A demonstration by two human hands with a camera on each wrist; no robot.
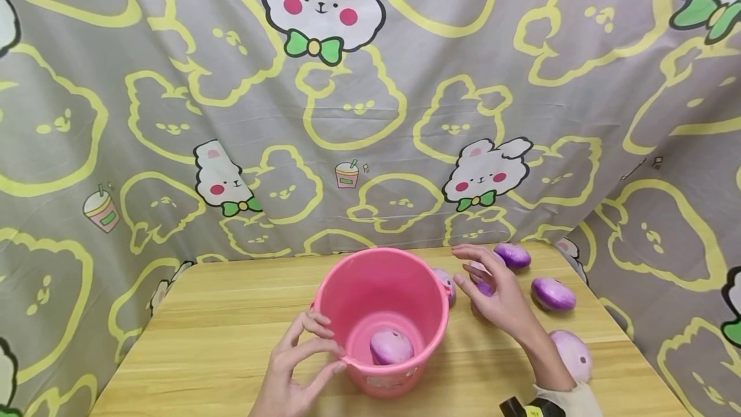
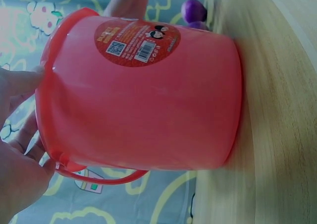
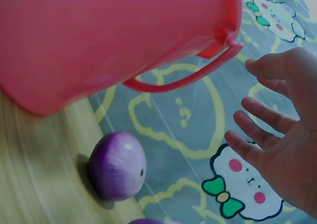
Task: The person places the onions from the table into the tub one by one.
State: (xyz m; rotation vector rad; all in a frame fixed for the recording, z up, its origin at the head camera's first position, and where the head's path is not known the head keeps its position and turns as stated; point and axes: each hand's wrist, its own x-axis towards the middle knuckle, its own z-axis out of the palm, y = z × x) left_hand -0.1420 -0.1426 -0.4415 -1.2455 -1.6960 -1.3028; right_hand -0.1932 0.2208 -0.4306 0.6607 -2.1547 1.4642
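Observation:
A pink bucket (image 1: 384,383) stands upright on the wooden table, a purple-and-white egg-shaped piece (image 1: 392,347) lying at its bottom. My left hand (image 1: 292,365) is at the bucket's near-left rim, its bent fingers and thumb touching the outside of the edge. In the left wrist view, thumb and fingers of that left hand (image 2: 22,172) lie spread along the rim. To the bucket's right, my right hand (image 1: 503,298) hovers with fingers spread and nothing in it. Beneath its fingers, a purple piece (image 1: 484,289) is partly hidden.
More purple-and-white pieces lie on the right side of the table (image 1: 231,314): one at the back (image 1: 512,255), one farther right (image 1: 554,294), one by the right forearm (image 1: 573,356). Another (image 1: 444,285) sits behind the bucket. A patterned curtain (image 1: 370,108) encloses the table.

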